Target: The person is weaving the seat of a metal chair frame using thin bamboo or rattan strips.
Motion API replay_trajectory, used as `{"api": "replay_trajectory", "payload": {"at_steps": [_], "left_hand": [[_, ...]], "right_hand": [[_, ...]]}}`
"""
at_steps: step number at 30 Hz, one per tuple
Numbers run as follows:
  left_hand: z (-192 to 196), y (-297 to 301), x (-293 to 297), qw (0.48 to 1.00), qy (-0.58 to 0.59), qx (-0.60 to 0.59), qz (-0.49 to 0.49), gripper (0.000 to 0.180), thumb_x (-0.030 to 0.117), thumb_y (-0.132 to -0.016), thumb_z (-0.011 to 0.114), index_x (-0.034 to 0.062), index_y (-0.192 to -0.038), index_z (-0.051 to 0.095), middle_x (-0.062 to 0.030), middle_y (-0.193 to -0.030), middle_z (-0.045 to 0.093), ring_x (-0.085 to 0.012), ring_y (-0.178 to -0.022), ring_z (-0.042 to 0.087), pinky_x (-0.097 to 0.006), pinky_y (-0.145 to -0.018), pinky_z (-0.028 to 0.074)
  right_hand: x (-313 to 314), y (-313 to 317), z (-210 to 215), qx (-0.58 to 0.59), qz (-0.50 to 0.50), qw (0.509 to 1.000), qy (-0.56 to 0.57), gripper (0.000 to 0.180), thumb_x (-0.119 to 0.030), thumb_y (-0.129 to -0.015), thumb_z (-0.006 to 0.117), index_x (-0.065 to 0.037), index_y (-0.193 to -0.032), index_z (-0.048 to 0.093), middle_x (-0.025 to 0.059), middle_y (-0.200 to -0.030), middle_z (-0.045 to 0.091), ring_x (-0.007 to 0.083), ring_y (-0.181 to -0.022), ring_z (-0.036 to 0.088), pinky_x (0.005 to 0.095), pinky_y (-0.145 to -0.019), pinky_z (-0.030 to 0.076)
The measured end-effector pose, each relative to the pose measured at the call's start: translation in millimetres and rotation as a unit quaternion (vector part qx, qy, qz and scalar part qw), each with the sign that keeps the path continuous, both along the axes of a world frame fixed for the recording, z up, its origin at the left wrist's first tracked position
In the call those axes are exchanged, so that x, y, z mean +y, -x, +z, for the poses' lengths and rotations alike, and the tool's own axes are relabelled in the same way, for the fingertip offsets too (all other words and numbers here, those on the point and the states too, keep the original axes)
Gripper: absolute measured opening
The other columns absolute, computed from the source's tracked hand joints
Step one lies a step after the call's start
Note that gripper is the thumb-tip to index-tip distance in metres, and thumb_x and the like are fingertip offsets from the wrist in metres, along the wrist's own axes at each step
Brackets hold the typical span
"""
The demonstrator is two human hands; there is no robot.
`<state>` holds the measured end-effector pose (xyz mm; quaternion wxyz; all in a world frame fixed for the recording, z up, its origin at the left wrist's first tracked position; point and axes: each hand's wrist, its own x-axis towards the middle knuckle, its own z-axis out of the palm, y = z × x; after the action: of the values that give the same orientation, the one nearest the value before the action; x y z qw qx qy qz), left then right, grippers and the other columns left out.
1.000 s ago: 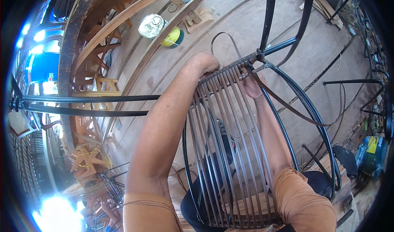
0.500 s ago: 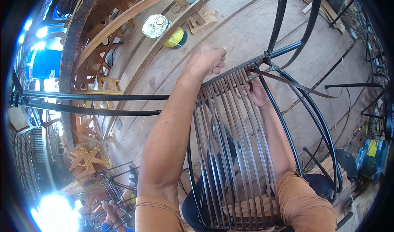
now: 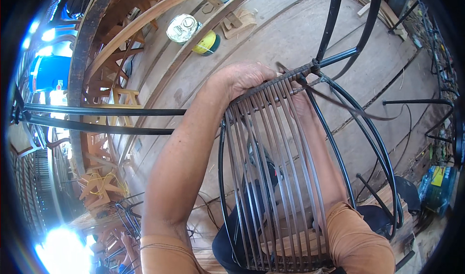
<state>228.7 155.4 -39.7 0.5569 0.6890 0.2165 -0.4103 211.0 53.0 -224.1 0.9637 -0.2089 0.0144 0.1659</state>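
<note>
A black metal frame is in front of me, with brown flat strips strung lengthwise across it from a wrapped top rail. My left hand is at the far side of this rail, fingers curled and closed at the short upright end of a strip. A loose brown strip trails from the rail toward the right. My right hand reaches up behind the strung strips, just under the rail. Strips and rail hide most of its fingers, so its grip does not show.
Black tubes extend left from beneath my left arm. Beyond the rail lie a yellow and dark round container and a silver-topped can beside wooden beams. A blue drum stands far left. A large bottle is at right.
My left hand has lowered onto the rail from above it, and a short strip end now stands up by its fingertips. My right hand has sunk further behind the strips. The loose strip has shifted slightly.
</note>
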Motion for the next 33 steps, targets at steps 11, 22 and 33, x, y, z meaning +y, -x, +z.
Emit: {"api": "replay_trajectory", "payload": {"at_steps": [11, 22, 33], "left_hand": [[-13, -6, -8, 0.978, 0.19, -0.047, 0.068, 0.014, 0.009, -0.089, 0.054, 0.0025, -0.099, 0.06, -0.0073, -0.089, 0.064, -0.0127, -0.075, 0.064, -0.028, -0.059, 0.057], [-28, -9, 14, 0.985, 0.158, -0.061, 0.023, 0.025, 0.012, -0.088, 0.058, -0.0024, -0.108, 0.052, -0.0111, -0.091, 0.064, -0.0142, -0.077, 0.065, -0.025, -0.066, 0.056], [-29, -16, -7, 0.997, -0.013, -0.069, -0.032, 0.015, 0.017, -0.087, 0.06, 0.0023, -0.086, 0.063, -0.0038, -0.075, 0.063, -0.0085, -0.061, 0.059, -0.022, -0.053, 0.049]], "right_hand": [[9, -23, 34, 0.072, -0.03, 0.997, 0.007, 0.033, -0.027, -0.092, 0.047, 0.002, -0.104, 0.055, 0.0117, -0.095, 0.061, 0.0163, -0.083, 0.063, 0.0235, -0.072, 0.054], [-11, 44, 127, 0.08, 0.012, 0.97, 0.228, 0.013, -0.019, -0.09, 0.051, -0.007, -0.092, 0.054, 0.0014, -0.079, 0.055, 0.009, -0.067, 0.056, 0.0231, -0.054, 0.047], [3, 39, 23, 0.025, 0.058, 0.952, 0.301, 0.028, -0.025, -0.093, 0.045, -0.003, -0.106, 0.057, 0.0058, -0.094, 0.061, 0.0145, -0.087, 0.056, 0.0304, -0.074, 0.046]]}}
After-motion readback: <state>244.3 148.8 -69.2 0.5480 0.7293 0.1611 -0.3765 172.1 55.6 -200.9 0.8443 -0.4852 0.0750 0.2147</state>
